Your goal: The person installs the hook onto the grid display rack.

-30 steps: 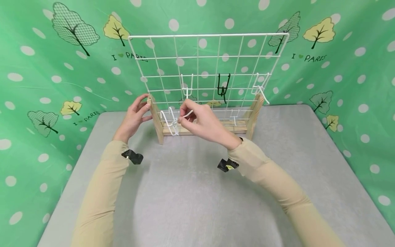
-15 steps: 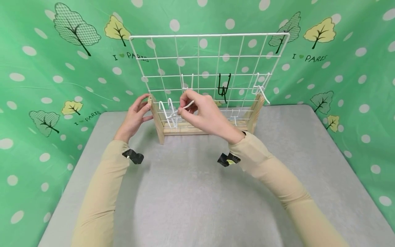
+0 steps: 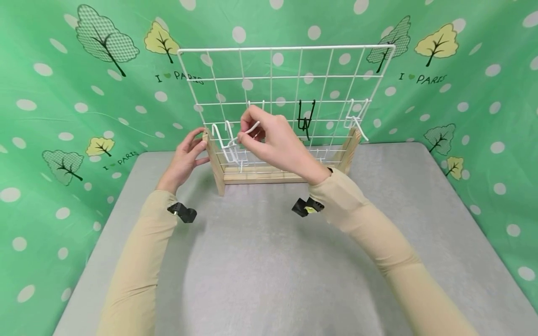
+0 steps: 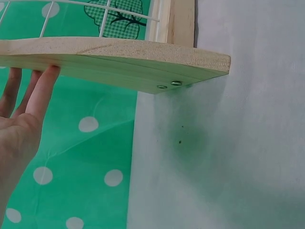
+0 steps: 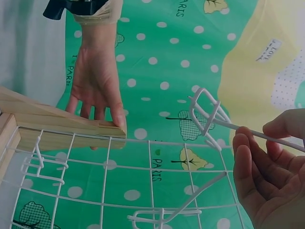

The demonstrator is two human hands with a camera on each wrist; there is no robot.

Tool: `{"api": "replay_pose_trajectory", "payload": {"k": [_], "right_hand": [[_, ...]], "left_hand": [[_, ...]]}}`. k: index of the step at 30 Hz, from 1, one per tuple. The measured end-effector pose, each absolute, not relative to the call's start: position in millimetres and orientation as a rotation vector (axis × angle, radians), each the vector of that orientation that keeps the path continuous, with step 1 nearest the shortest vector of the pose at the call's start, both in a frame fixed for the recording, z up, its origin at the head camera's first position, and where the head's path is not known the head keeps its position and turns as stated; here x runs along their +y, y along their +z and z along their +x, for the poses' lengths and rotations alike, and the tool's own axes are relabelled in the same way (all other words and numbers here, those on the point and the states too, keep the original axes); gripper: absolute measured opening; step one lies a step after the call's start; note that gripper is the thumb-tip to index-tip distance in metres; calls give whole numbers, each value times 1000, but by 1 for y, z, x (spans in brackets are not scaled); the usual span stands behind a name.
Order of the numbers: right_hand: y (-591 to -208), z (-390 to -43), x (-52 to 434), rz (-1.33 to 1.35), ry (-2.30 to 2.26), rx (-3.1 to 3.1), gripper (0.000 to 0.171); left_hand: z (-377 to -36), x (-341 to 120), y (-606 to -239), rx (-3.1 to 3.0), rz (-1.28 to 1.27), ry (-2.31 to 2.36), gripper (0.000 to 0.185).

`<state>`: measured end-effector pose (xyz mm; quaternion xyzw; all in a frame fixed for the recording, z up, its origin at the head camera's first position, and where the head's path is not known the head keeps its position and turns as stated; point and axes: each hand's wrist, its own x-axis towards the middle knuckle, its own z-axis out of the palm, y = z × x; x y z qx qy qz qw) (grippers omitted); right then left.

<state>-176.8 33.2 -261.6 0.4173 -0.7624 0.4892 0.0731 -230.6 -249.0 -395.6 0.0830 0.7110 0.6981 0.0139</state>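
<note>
The right hand (image 3: 275,142) pinches the long straight end of a white wire hook (image 3: 229,137) between thumb and fingertips, holding it raised in front of the lower left part of the white wire grid panel (image 3: 286,84); in the right wrist view the hook's looped clip end (image 5: 205,112) points away from the fingers (image 5: 252,167) and sits just off the grid wires, and whether it touches them cannot be told. The left hand (image 3: 185,158) rests with straight fingers against the outer face of the left wooden post (image 3: 213,161) of the stand, thumb on the near side, holding nothing else; the left wrist view shows those fingertips (image 4: 45,81) laid along the wooden edge. The grid stands upright between 2 wooden posts joined by a wooden base rail (image 3: 256,175) on the grey table (image 3: 269,261). Other hooks hang on the grid: a black hook (image 3: 305,119) near the middle, a white hook (image 3: 356,122) by the right post (image 3: 350,150), and small white ones low on the panel (image 3: 319,156). Behind everything hangs a green cloth (image 3: 84,93) with white dots and tree prints. Both arms wear beige sleeves (image 3: 138,261).
</note>
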Motion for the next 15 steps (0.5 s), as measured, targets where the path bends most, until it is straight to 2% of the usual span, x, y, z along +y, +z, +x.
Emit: {"api": "replay_pose_trajectory", "payload": {"k": [15], "right_hand": [[-244, -192, 12, 1270, 1341, -2321, 4]], "left_hand": [[-232, -254, -389, 2096, 268, 2263, 39]]}}
